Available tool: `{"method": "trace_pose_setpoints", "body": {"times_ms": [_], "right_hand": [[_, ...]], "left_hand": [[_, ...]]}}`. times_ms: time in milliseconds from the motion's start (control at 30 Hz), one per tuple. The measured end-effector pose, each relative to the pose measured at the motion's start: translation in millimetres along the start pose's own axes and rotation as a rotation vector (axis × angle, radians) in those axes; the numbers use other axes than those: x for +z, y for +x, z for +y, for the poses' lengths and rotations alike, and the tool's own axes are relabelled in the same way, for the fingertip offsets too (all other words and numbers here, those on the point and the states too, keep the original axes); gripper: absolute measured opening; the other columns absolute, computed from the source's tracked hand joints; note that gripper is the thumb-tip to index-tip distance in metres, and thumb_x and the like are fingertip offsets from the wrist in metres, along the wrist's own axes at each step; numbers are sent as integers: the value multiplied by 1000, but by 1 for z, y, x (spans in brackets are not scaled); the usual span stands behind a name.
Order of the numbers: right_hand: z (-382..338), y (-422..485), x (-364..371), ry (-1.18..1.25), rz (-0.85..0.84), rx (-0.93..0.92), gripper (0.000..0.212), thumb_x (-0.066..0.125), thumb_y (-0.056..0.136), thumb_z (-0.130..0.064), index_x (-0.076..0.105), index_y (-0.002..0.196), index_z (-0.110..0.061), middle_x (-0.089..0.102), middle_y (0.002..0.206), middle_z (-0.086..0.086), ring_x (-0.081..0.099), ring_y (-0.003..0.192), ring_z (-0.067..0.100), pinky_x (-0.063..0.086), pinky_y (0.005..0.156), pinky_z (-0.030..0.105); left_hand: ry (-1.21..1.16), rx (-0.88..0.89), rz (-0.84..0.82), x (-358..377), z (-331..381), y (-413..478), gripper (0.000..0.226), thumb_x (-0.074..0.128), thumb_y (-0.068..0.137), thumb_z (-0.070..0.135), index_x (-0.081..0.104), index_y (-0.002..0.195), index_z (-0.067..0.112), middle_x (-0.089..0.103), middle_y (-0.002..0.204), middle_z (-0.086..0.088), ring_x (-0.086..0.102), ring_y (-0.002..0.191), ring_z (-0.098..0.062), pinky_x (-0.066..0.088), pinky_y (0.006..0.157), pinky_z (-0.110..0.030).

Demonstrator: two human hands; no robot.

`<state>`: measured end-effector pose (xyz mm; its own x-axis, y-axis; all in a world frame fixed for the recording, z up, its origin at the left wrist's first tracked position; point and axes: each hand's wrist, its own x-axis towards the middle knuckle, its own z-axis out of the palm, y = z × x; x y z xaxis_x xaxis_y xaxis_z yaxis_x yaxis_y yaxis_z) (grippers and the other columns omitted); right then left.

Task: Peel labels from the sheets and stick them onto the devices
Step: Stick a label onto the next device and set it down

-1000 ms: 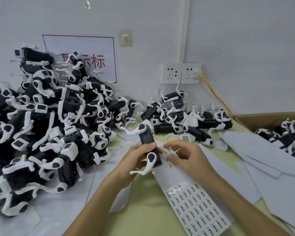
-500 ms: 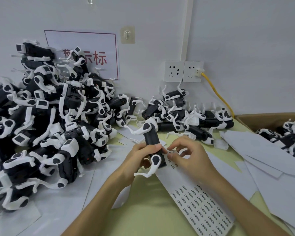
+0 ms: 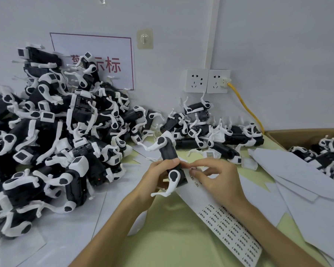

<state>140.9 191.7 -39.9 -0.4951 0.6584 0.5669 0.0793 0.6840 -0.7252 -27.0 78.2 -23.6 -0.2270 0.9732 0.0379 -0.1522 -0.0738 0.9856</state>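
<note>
**Label pinched and poised right at the device's flank**

On my left the big heap of devices (image 3: 56, 141) sits banked against the wall, stock still waiting for labels, I'd guess. My left hand (image 3: 156, 176) has its fingers curled round the black body of one device (image 3: 169, 153), lifted off the table (image 3: 172, 237) and angled so its side faces across. My right hand (image 3: 218, 178) has thumb and forefinger nipped narrow on what looks like a tiny label (image 3: 193, 168), just beside that side, with the other fingers loosely curled. The label sheet (image 3: 229, 228) lies under my right wrist, handy for the next peel. Blank backing sheets (image 3: 307, 182) are shoved right, near the cardboard box (image 3: 297, 134).
</note>
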Motion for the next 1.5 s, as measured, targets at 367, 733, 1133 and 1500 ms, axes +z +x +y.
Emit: {"method": "trace_pose_setpoints", "body": {"times_ms": [367,733,1133,1500], "right_hand": [[-1,-1,1,-58,8,-36,28,79,88,-15,75,103,-38,74,98,-24,69,74,7,51,70,14],[2,1,3,-59,2,-161,29,78,85,-2,75,94,-29,71,96,-15,68,85,11,51,71,13],[-1,0,-2,-111,-33,-256,27,62,69,3,70,83,-18,64,105,-10,60,107,15,47,93,33],[-6,5,-7,314,-13,28,25,57,73,-3,77,82,-13,75,87,5,69,89,19,54,84,31]], "left_hand": [[-33,-17,-20,-1,1,0,55,67,73,57,81,105,13,73,109,-14,68,99,-24,51,94,-33],[-30,-19,-22,-2,-3,2,57,65,76,59,79,107,14,68,109,-14,59,101,-28,35,98,-44],[-29,-12,8,-2,-6,5,60,63,78,60,79,114,16,68,133,-17,58,114,-29,32,118,-57],[-11,65,142,-4,-5,4,55,71,74,54,76,105,8,73,129,6,64,125,-21,45,105,-38]]}}
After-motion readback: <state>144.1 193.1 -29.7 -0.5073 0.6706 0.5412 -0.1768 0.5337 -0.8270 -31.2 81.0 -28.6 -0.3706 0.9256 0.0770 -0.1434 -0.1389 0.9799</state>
